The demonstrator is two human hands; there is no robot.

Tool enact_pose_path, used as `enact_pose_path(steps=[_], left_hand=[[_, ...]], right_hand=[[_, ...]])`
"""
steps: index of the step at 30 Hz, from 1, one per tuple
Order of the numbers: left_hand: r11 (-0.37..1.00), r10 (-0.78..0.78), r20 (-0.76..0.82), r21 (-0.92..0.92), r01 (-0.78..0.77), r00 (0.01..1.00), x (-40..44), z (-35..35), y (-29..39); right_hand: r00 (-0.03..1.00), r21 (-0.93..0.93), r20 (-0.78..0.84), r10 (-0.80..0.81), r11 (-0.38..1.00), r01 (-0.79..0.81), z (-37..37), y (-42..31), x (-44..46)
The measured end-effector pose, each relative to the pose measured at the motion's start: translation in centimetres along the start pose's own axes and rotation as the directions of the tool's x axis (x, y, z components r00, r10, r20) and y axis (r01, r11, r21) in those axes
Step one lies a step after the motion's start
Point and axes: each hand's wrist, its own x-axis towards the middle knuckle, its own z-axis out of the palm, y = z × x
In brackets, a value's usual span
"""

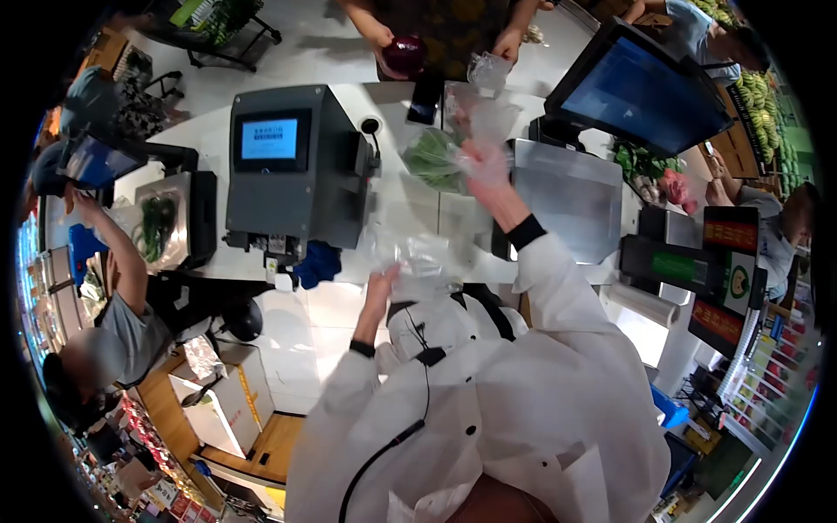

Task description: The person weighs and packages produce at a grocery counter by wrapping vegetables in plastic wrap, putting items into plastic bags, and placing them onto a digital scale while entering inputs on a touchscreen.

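Observation:
My left hand [379,290] is at the near edge of the counter, its fingers closed on a clear plastic bag [423,254] that spreads over the white top. Further forward, my right hand [488,167] reaches across the counter with its fingers closed on thin clear plastic; they are partly blurred and veiled by it. Green leafy vegetables [433,161] in a clear bag lie just left of these fingers. More crumpled clear plastic [494,118] rises beyond my right hand, and what it holds is hard to make out.
A grey machine with a lit screen [268,139] stands left; a metal weighing plate [567,202] and a black monitor [641,87] are right. Across the counter, a person holds a dark purple round vegetable [404,56] and a clear bag [488,71]. A phone [425,102] lies nearby.

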Motion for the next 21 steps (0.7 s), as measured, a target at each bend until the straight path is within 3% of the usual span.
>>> enact_pose_path(steps=[1,2,3,5,6,7,8,10,11,13,17,18,19,20,21], left_hand=[[0.983,-0.059,0.056,-0.169,0.068,0.997,1.1,1.4,0.7],[0.946,-0.100,0.099,-0.299,0.126,0.990,3.0,2.7,0.3],[0.945,-0.100,0.162,-0.294,0.144,0.982,4.4,4.4,0.8],[0.941,-0.049,0.354,-0.298,0.162,0.934,7.0,8.4,1.1],[0.936,0.008,0.477,-0.313,0.161,0.879,7.8,10.8,0.6],[0.849,0.055,0.498,-0.479,0.222,0.865,6.9,13.6,0.6],[0.796,0.089,0.556,-0.538,0.277,0.827,6.1,16.0,1.4],[0.741,0.161,0.672,-0.566,0.361,0.723,3.9,19.6,3.6],[0.729,0.186,0.718,-0.558,0.395,0.671,2.4,20.6,5.0],[0.729,0.245,0.789,-0.534,0.429,0.564,0.0,21.7,7.8],[0.769,0.332,0.848,-0.497,0.402,0.412,-3.7,22.3,12.5],[0.781,0.350,0.855,-0.492,0.384,0.383,-4.5,22.2,13.4],[0.772,0.525,0.835,-0.548,0.322,0.165,-4.4,22.2,13.7],[0.804,0.493,0.833,-0.546,0.235,0.251,-4.5,22.3,14.2],[0.805,0.508,0.829,-0.553,0.213,0.233,-4.5,22.4,14.7]], right_hand=[[0.995,0.221,0.040,0.096,0.970,-0.102,0.4,-4.4,-1.4],[0.966,0.566,-0.007,0.257,0.798,-0.208,0.6,-7.9,-2.2],[0.908,0.831,0.005,0.418,0.504,-0.236,0.6,-10.8,-2.8],[0.946,0.860,0.285,0.156,0.395,-0.324,-0.8,-15.5,-5.3],[0.947,0.849,0.307,0.096,0.422,-0.318,-0.9,-17.7,-6.5],[0.944,0.838,0.327,0.036,0.450,-0.307,-1.0,-20.0,-7.8],[0.979,0.744,0.115,0.167,0.638,-0.196,-1.5,-22.5,-9.0],[0.999,0.707,0.043,-0.026,0.707,-0.012,-1.1,-26.9,-11.6],[0.971,0.490,0.059,-0.233,0.854,0.175,-2.0,-27.8,-11.3],[0.988,0.560,0.129,-0.088,0.829,0.001,-3.7,-33.1,-11.2],[0.981,0.561,0.172,-0.086,0.828,-0.026,-4.5,-38.5,-10.5],[0.977,0.360,0.055,-0.208,0.916,0.175,-3.3,-38.5,-10.0],[0.936,0.126,-0.031,-0.351,0.928,0.352,-2.6,-39.1,-9.8],[0.914,0.110,-0.138,-0.382,0.911,0.397,-3.4,-39.5,-9.9],[0.906,0.108,-0.120,-0.406,0.902,0.418,-3.8,-40.4,-9.8]])
